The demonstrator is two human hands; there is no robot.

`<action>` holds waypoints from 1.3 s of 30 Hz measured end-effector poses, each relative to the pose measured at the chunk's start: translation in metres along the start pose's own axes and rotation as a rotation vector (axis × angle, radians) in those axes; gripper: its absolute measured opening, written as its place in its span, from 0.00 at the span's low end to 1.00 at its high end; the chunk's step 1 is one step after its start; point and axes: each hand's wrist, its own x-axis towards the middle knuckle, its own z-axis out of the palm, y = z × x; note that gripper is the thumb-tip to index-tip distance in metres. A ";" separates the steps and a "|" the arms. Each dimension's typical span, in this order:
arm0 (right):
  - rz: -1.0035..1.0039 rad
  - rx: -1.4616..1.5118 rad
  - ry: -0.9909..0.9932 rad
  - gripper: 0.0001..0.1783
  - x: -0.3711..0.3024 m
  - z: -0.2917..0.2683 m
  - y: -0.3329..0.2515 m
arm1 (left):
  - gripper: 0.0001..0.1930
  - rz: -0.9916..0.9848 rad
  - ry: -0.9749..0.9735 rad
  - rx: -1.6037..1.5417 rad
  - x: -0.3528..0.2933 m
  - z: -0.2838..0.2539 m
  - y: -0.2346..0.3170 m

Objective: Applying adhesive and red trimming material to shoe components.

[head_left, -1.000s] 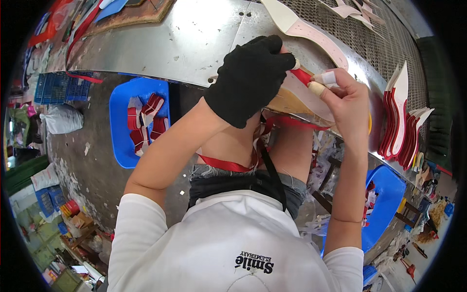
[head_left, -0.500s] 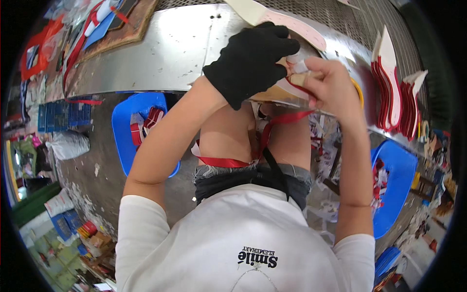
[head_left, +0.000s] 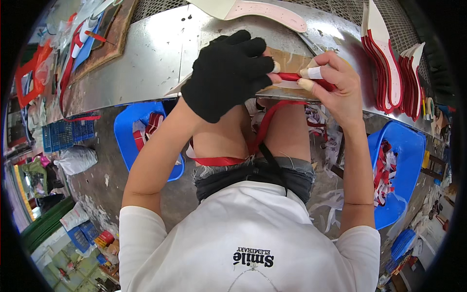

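Note:
Between my hands a red strip [head_left: 291, 76] lies stretched over the edge of a pale flat piece [head_left: 288, 84] at the table's near edge. My left hand [head_left: 231, 73], in a black glove with bare fingertips, pinches the strip's left end; the glove hides much of the work. Taped fingertips of my right hand [head_left: 335, 80] grip the strip on its right. A long red ribbon [head_left: 265, 124] hangs below the table edge and runs across my lap. Just beyond my hands lies a curved cream-and-pink piece [head_left: 265, 10], on the metal table [head_left: 155, 53].
Stacks of red-edged pink-and-white pieces [head_left: 386, 73] stand at the table's right. Blue tubs with red and white scraps sit below, one at left [head_left: 125, 127] and one at right [head_left: 406, 160]. A brown board [head_left: 109, 41] occupies the far left.
My left hand has shifted left and a little nearer. My right hand's fingers have spread along the red strip, which now shows taut between both hands. The view has shifted slightly.

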 end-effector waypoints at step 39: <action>0.569 0.738 0.326 0.07 -0.030 0.050 -0.108 | 0.14 -0.960 0.601 -1.273 -0.026 -0.023 0.089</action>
